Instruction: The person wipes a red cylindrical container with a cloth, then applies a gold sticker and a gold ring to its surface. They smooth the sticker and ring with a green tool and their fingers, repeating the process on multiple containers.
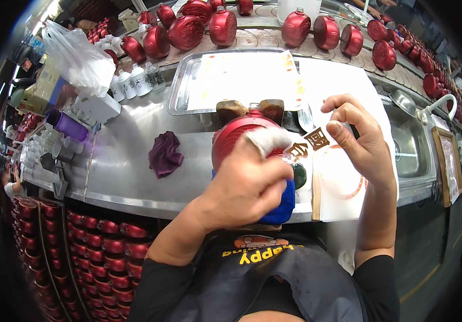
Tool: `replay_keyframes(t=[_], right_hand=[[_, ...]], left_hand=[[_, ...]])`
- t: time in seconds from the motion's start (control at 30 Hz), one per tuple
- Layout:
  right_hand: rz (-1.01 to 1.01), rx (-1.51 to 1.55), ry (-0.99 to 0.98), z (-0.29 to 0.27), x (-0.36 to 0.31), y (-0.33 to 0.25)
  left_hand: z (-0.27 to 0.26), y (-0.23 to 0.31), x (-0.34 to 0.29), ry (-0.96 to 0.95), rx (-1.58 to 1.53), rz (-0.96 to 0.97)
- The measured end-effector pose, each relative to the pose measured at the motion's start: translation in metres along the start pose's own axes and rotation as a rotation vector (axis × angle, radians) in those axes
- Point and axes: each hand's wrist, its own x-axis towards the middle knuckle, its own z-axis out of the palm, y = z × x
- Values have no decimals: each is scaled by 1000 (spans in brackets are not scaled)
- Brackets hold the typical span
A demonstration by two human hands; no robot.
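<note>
My left hand [250,185] grips a round red jar [236,134] lying on its side on a blue cloth [280,206] at the front of the steel counter [118,161]; a white wrap covers one fingertip. My right hand [362,139] pinches a strip of gold cut-out characters [309,144] just right of the jar's face, close against it. Two brown blocks [252,110] stand behind the jar.
A steel tray [180,86] lined with white paper lies behind. A purple rag [165,154] sits to the left, a sink [411,145] to the right. Rows of red jars [223,27] fill the back ledge and shelves [96,247] below. White bottles [134,80] and a plastic bag [78,56] stand at far left.
</note>
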Motion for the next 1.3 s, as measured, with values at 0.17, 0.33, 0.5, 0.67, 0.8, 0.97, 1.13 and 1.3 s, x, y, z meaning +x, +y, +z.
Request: replay_keyframes(t=[0.17,0.33,0.5,0.67,0.8,0.97,1.13,1.3], right_hand=[[-27,12,-61,2,3,-7],[-94,-75,-6,-2,0,-1],[108,126,257,23,-20,7],[85,2,139,57,-35,10],[76,12,198,63,-34,14],[34,43,258,66,-35,20],[134,217,240,71,-44,31],[248,275,183,67,-47,36]], left_hand=[[6,-12,29,147,66,-85],[17,-19,42,5,-199,-241],[31,-20,42,265,-277,-285],[38,-18,40,310,-69,-155],[38,-16,36,344,-46,-158],[39,-20,34,363,-105,-182],[42,-26,30,369,-181,-230],[45,-30,25,327,-781,-449]])
